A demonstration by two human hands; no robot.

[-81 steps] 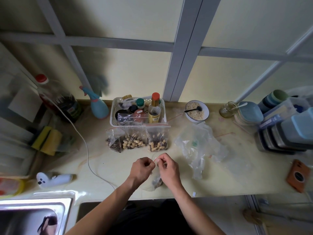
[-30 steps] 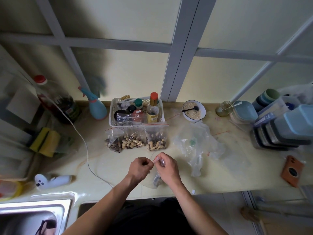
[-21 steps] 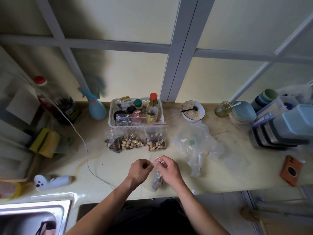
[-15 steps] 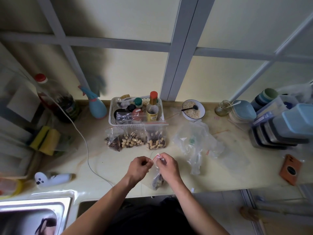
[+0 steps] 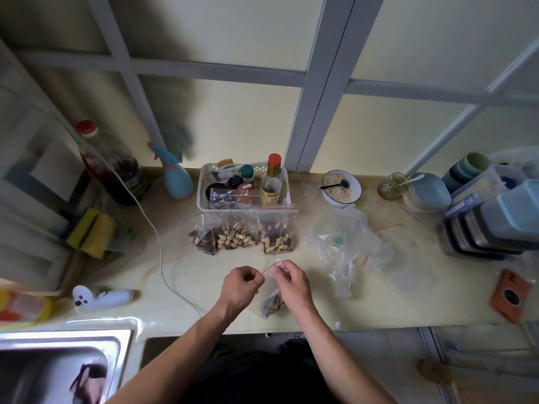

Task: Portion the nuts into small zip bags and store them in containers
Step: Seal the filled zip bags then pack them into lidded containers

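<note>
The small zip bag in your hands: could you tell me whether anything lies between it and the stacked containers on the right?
Yes: a heap of empty clear plastic bags lies on the counter between the zip bag and the stacked containers.

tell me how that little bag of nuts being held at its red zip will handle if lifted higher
The small bag would probably sag and swing: its thin clear film looks limp, with the nuts pooled at the bottom. It likely weighs little, since only a small clump shows. The left hand and right hand pinch only its top strip, so it might slip.
</note>
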